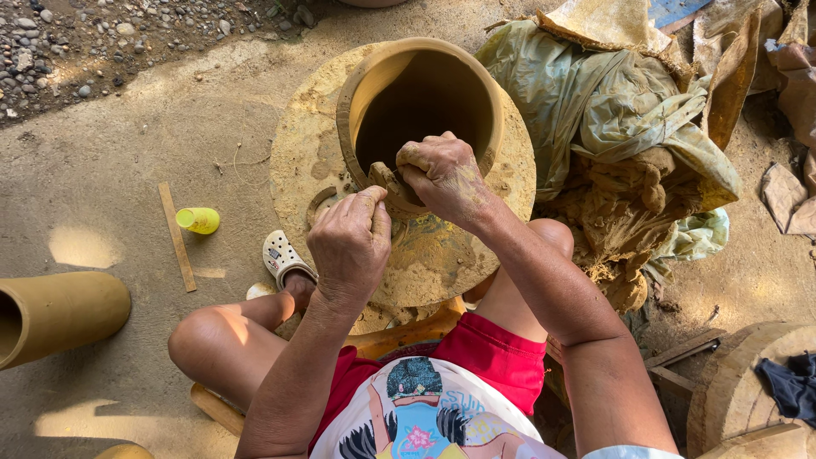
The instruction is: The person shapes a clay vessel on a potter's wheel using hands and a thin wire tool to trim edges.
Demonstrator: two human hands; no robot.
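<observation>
A single head-worn camera looks almost straight down from close above the seated person's lap. The clay pot (pixel 421 110) on its round wheel (pixel 408 246) fills the frame's centre, knees at the bottom, gravel ground (pixel 102 34) upper left.

A tall open-mouthed clay pot (pixel 421 102) stands on a round clay-smeared wheel board (pixel 297 144) at upper centre of the frame. Right of the board lies a heap of crumpled plastic sheeting (pixel 595 102). A small yellow plastic cup (pixel 198 220) lies at left, just beside a thin wooden stick (pixel 177 236). A tan clay cylinder (pixel 59 313) lies at lower left.
</observation>
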